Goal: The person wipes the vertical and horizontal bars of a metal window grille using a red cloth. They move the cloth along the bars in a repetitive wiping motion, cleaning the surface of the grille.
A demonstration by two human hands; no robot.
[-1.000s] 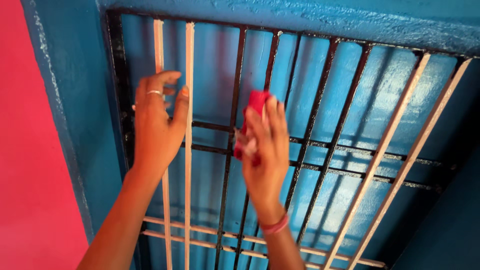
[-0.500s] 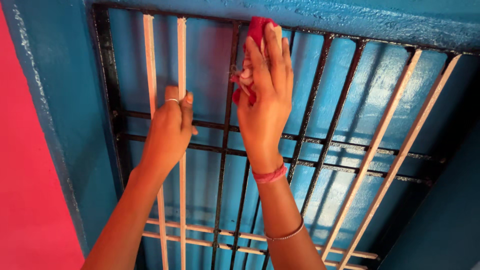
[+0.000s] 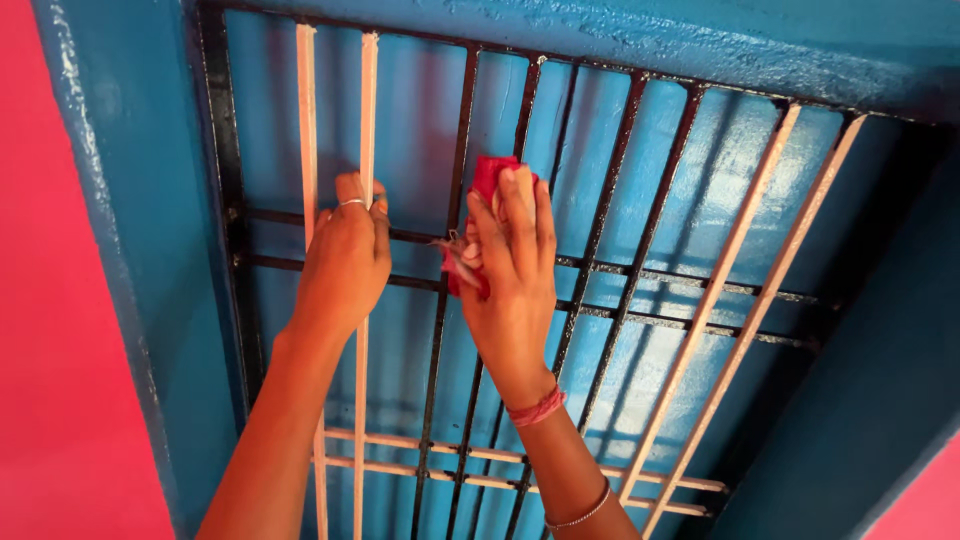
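Against the window grille (image 3: pixel 640 250), the right hand (image 3: pixel 510 270) pressed a soft, light red rag (image 3: pixel 487 180), fingers closed over it, onto a black bar, while the left hand (image 3: pixel 345 260) gripped a pale bar (image 3: pixel 366 120).

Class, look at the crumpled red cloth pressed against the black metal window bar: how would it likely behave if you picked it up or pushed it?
The crumpled red cloth is probably floppy: it bunches and folds under the right hand. It looks light, since the fingers alone pin it against the black metal window bar. It seems unlikely to roll or break; frayed threads at its edge suggest soft fabric.
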